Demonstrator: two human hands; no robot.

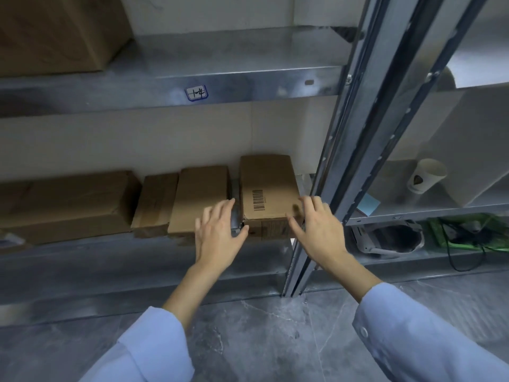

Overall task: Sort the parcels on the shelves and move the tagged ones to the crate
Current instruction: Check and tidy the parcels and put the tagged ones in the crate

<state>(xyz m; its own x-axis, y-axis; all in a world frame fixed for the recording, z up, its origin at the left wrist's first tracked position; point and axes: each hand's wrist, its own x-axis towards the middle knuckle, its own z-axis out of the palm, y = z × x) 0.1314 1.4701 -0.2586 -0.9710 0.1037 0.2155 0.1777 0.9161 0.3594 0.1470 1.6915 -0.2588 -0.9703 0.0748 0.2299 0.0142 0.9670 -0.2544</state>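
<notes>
Four brown cardboard parcels lie in a row on the lower shelf [110,260], all ahead of the hands. The barcode parcel [268,186] sits between the two hands, with a black barcode printed on its top face. A small printed panel on its front face is too blurred to read.

The left hand [217,238] is spread, fingers straight, at the parcel's front left corner, with the thumb just beside that corner. The right hand [316,230] is likewise spread and loosely curved over the front right corner. Neither hand has closed on the parcel, and firm contact cannot be told.

Just past the left hand's fingertips lies a slim parcel [201,197]. Further to that hand's left are a small parcel [157,202] and a wide parcel [68,202]. No tags show on these.

Above both hands, the upper shelf's edge [261,86] carries a white sticker [196,93] with a blue border. Its handwriting seems to read "1-4". A large carton [55,31] stands on that shelf, up to the left.

Beyond the metal upright [344,161] on the right hand's outer side stand a paper cup [425,175] with a dark emblem and a blue notepad [367,205].
</notes>
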